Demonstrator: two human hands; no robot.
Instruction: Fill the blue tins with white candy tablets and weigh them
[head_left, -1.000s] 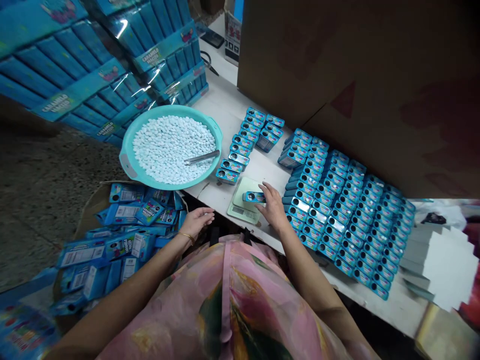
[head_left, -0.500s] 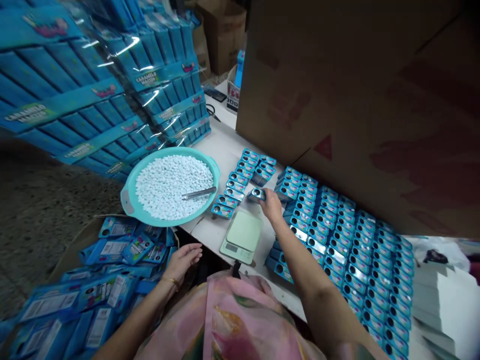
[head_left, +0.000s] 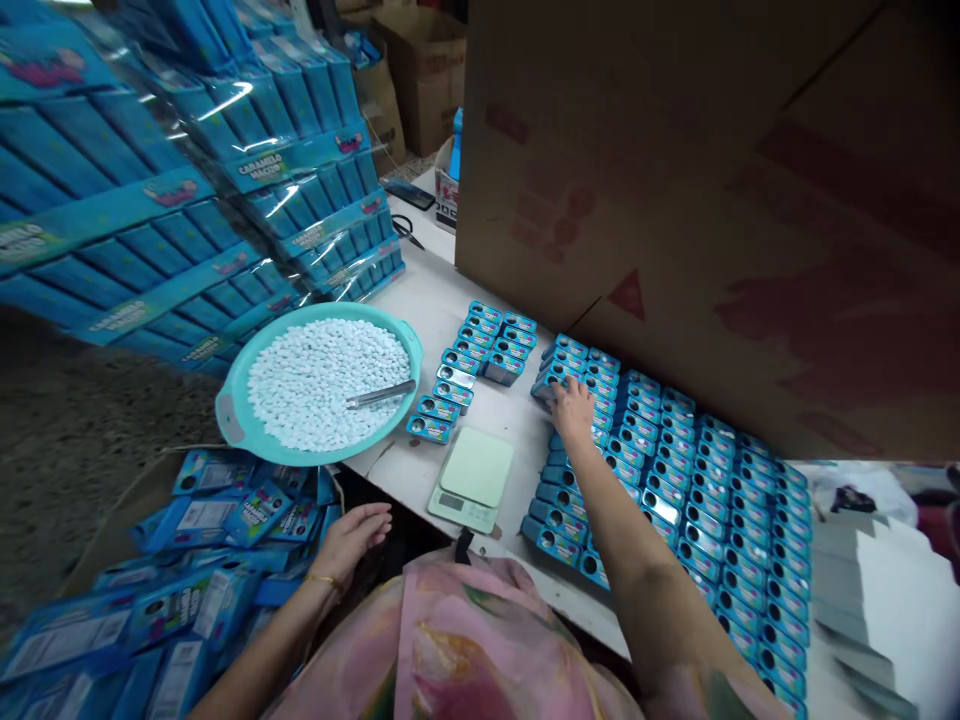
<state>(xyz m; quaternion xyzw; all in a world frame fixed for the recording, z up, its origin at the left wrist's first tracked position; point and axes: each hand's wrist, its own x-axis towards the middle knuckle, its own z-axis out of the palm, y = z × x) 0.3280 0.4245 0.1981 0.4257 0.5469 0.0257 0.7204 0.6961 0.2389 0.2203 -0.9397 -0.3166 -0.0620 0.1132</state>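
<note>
Cardboard carton (head_left: 675, 180) rose at 1 o'clock behind the table (head_left: 420, 310). We had a large block of blue tins (head_left: 675, 500) ranked at 2 o'clock, a smaller block (head_left: 480, 360) at 12, and white candies (head_left: 322, 385) heaped in a teal basin (head_left: 232, 420) at 11. Our right hand (head_left: 572, 412) curled onto the tins, its hold unclear; our left hand (head_left: 352, 540) lay open, fingers empty, at 10.

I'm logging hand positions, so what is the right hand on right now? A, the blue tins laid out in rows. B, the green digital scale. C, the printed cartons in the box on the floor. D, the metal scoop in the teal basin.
A: the right hand is down on the blue tins, at the far end of the rows.
</note>
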